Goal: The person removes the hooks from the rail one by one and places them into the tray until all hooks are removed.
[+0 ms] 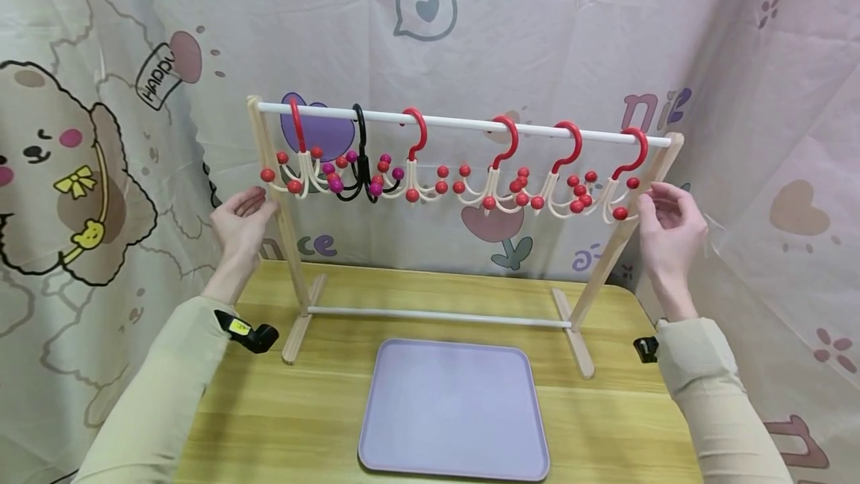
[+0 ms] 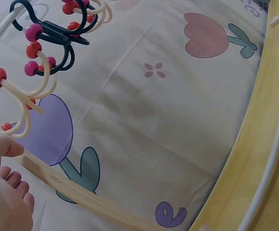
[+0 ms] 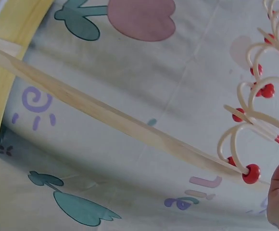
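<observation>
A wooden rack [image 1: 285, 245] with a white top rod [image 1: 460, 123] stands upright. From the rod hang several cream multi-arm hangers [image 1: 493, 189] with red hooks and red ball tips, plus one black hanger [image 1: 363, 166] with magenta tips. My left hand [image 1: 242, 222] is beside the left post, thumb against or very near the wood and fingers loosely bent; in the left wrist view the thumb lies by the post's upper part. My right hand [image 1: 672, 234] is at the right post [image 1: 611, 260], fingers loosely bent, next to the rightmost hanger. Neither hand wraps around a post.
A lilac tray [image 1: 453, 409] lies on the wood-grain table [image 1: 605, 424] in front of the rack. A white lower rod [image 1: 437, 315] joins the rack's feet. Printed curtains [image 1: 430, 58] stand behind and on both sides.
</observation>
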A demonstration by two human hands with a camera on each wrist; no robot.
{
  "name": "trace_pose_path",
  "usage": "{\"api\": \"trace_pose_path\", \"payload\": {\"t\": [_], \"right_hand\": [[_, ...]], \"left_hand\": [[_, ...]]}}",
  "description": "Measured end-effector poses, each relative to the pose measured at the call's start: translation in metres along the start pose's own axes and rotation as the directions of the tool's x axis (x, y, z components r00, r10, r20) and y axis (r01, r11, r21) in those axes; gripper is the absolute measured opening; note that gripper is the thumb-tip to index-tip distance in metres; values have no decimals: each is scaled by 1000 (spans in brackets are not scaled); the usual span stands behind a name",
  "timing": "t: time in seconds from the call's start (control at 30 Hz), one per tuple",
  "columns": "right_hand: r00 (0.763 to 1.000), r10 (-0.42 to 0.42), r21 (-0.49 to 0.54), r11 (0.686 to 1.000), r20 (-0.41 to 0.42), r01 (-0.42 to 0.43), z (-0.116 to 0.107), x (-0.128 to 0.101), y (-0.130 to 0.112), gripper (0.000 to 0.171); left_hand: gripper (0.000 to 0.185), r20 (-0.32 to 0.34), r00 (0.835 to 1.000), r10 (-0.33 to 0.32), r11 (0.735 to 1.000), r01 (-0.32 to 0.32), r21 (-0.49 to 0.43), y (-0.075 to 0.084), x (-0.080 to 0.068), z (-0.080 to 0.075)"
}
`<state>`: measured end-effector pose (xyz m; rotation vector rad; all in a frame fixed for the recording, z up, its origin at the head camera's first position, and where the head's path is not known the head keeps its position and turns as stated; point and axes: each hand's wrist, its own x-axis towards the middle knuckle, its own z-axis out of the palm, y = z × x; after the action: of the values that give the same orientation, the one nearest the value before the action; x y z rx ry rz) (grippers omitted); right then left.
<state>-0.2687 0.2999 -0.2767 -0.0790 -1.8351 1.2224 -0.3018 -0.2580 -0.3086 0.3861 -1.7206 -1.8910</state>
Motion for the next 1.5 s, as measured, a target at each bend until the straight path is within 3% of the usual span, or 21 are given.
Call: {"api": "trace_pose_path", "payload": {"t": [0.27,0.53,0.63,0.9,1.5], "right_hand": [[998,34,-23,999,54,-33,5,18,-8,40],[992,77,-57,996,98,-72,10,32,-15,41],[989,88,-70,994,120,-80,11,36,-17,41],[983,106,-102,991,149,-91,13,39,-19,44],[967,137,-115,987,213,-114,12,42,-21,43]], "left_hand": [[52,97,994,-44,999,42,27,10,3,2],[48,84,994,64,989,-74,128,12,5,6],[46,77,991,112,975,-125,183,11,7,7],[37,29,982,187,901,-184,394,14,11,8],[37,89,965,248,841,-260,475,10,9,3]]}}
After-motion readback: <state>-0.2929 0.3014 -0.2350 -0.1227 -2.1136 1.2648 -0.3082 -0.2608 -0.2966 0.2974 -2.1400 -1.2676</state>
